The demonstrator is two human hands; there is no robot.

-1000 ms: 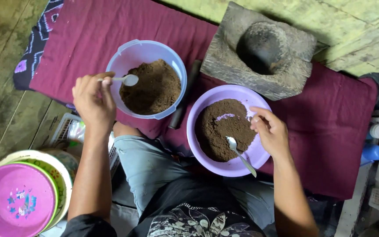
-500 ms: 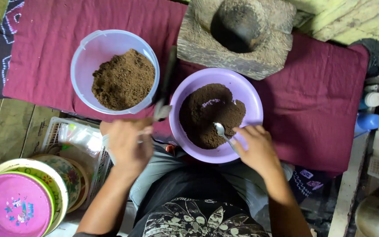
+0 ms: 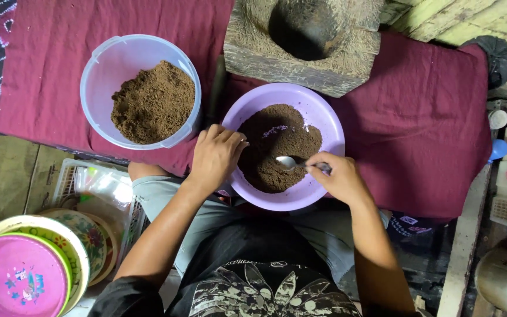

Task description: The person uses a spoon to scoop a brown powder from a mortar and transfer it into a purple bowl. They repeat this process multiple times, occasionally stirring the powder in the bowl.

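Here the right hand (image 3: 340, 179) pinches a spoon (image 3: 294, 162) lying sideways, scoop pointing left, in the purple bowl (image 3: 324, 117) of brown powder (image 3: 277, 147). The left hand (image 3: 215, 155), fingers seemingly curled together, holds the rim. A dark red cloth (image 3: 418, 117) covers the floor.

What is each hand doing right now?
Left hand: fingers curled over the purple bowl rim.
Right hand: closed on a metal spoon.

purple bowl (image 3: 323, 117) | dark brown powder (image 3: 277, 147) | maroon cloth (image 3: 418, 117) | pale blue tub (image 3: 118, 58)
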